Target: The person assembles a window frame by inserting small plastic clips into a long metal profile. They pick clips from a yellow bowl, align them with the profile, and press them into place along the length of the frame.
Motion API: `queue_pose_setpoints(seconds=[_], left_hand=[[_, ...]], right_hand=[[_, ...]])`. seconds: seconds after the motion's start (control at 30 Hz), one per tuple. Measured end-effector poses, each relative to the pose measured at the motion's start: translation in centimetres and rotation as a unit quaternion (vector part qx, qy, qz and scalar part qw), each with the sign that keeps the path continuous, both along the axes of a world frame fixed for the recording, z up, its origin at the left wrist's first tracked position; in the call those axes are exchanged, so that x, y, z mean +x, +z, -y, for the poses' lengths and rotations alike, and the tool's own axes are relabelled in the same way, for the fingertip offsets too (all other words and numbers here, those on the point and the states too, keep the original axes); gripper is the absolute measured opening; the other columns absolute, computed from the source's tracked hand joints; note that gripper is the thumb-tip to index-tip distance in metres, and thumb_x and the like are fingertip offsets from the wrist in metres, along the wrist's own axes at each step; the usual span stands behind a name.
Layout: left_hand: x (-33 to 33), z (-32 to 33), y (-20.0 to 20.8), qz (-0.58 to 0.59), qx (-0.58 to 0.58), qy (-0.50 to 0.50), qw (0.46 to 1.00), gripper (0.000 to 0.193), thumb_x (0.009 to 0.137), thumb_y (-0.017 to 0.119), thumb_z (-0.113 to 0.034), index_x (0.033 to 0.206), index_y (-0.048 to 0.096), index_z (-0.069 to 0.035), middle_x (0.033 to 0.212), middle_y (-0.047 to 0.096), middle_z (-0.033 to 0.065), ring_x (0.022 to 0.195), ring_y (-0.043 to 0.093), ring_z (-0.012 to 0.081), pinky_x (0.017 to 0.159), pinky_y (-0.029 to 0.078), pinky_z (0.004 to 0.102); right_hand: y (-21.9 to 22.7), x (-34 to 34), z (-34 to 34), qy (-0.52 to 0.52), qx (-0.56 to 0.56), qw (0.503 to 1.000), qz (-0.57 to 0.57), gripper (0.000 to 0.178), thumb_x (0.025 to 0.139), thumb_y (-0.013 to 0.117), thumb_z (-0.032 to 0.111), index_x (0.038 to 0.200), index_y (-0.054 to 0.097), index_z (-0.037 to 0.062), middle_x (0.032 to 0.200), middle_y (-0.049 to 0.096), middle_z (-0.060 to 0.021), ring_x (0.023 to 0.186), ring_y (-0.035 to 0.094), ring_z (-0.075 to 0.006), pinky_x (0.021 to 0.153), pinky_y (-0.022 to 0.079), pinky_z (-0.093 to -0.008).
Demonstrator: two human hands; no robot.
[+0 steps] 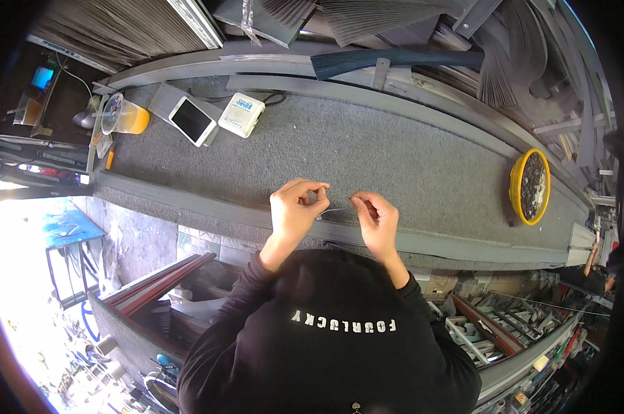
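Note:
My left hand (295,210) is raised over the near edge of the bench, thumb and forefinger pressed together in a pinch. A short gap to the right, my right hand (379,224) pinches in the same way, its fingertips turned toward the left hand. Between the two hands a thin pale strand (333,210) shows faintly, with a tiny light bit near the left thumb. Whether the strand runs into either pinch is too fine to make out. Beneath both hands lies the grey carpeted bench top (395,152).
A yellow bowl (548,186) of small dark pieces stands at the right. At the far left are a cup of orange drink (134,119), a white phone (192,121) and a white box (242,115) with a cable. Pleated dark mesh (388,21) hangs along the back.

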State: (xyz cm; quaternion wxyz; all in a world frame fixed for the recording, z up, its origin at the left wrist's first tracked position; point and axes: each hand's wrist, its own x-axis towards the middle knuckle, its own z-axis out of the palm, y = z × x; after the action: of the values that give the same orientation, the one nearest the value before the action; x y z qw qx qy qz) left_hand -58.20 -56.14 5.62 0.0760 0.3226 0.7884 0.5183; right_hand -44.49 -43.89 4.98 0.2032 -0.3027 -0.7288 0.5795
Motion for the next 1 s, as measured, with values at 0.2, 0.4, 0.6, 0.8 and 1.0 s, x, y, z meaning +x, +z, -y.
queue_pose_setpoints(seconds=[0.2,0.4,0.6,0.8,1.0], left_hand=[[-0.8,-0.5,1.5,-0.168,0.006,-0.089,0.982,0.017,0.072,0.077,-0.006,0.089,0.075,-0.009,0.088,0.072,0.0014,0.063,0.066,0.0171,0.059,0.053,0.0292],[-0.1,-1.0,1.6,-0.185,-0.002,-0.107,0.977,0.012,0.075,0.075,-0.006,0.087,0.073,-0.005,0.092,0.072,0.0028,0.076,0.07,0.0207,0.069,0.056,0.0303],[0.0,-1.2,0.5,0.169,-0.007,-0.081,0.982,0.014,0.082,0.074,-0.007,0.096,0.073,-0.002,0.094,0.072,0.0081,0.072,0.067,0.0189,0.068,0.054,0.0294],[0.4,-2.0,0.7,-0.061,0.116,-0.13,0.983,0.021,0.075,0.078,-0.014,0.096,0.077,-0.014,0.115,0.068,0.0033,0.087,0.066,0.0196,0.071,0.055,0.0317],[-2.3,-1.0,1.6,-0.216,0.076,-0.256,0.939,0.014,0.068,0.079,-0.017,0.082,0.078,-0.02,0.113,0.068,0.0028,0.088,0.064,0.0232,0.074,0.054,0.0352]], right_hand=[[2.2,-0.4,-0.3,0.01,0.132,0.991,0.011,0.025,0.083,0.075,0.006,0.107,0.068,0.0051,0.104,0.063,-0.0064,0.072,0.059,-0.0134,0.058,0.046,-0.0276],[1.9,-2.0,0.1,-0.01,0.318,0.948,-0.03,0.023,0.078,0.078,0.002,0.1,0.071,0.0056,0.105,0.064,-0.0043,0.077,0.06,-0.0154,0.063,0.049,-0.0293],[1.5,-1.6,-0.4,-0.02,0.165,0.983,-0.083,0.009,0.083,0.074,0.003,0.092,0.072,0.0026,0.096,0.066,-0.0026,0.078,0.059,-0.0126,0.063,0.045,-0.0284],[1.4,-1.5,-0.8,0.014,-0.365,0.926,-0.095,0.017,0.094,0.061,0.015,0.091,0.068,0.0,0.089,0.065,-0.0019,0.07,0.054,-0.0091,0.056,0.039,-0.0238],[1.8,-0.5,-1.8,0.102,-0.527,0.842,-0.049,0.012,0.098,0.046,0.013,0.094,0.054,0.005,0.076,0.057,-0.0009,0.051,0.043,-0.0065,0.043,0.028,-0.0213]])
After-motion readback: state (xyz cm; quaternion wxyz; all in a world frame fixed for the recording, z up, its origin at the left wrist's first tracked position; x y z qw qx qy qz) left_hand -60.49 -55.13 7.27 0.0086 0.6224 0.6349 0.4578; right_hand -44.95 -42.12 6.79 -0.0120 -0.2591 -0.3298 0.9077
